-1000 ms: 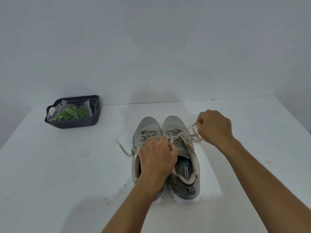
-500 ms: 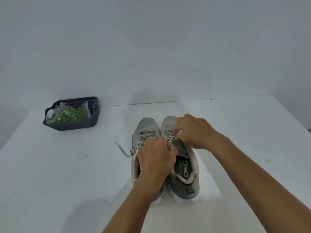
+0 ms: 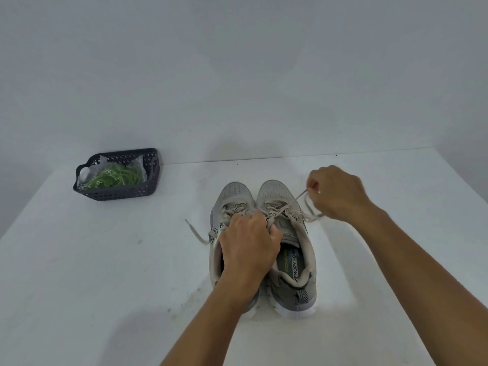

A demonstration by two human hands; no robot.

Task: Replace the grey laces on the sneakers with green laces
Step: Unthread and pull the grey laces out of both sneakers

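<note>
Two grey sneakers stand side by side on the white table, toes pointing away: the left sneaker (image 3: 232,196) and the right sneaker (image 3: 295,241). My left hand (image 3: 249,244) lies over the left shoe's opening and grips the tongue area between the shoes. My right hand (image 3: 335,192) is raised to the right of the right shoe and pinches its grey lace (image 3: 289,206), pulled taut out of the eyelets. A loose grey lace end (image 3: 196,233) trails left of the left shoe. Green laces (image 3: 116,177) lie in a plastic bag in a basket.
A dark perforated basket (image 3: 118,192) sits at the back left of the table (image 3: 92,273), near the wall. The table's back edge meets a plain wall; its right edge runs close to my right forearm.
My right hand went from the right side in to the right shoe's eyelets, then pulled back out to the right and up, drawing the grey lace with it. My left hand stayed put.
</note>
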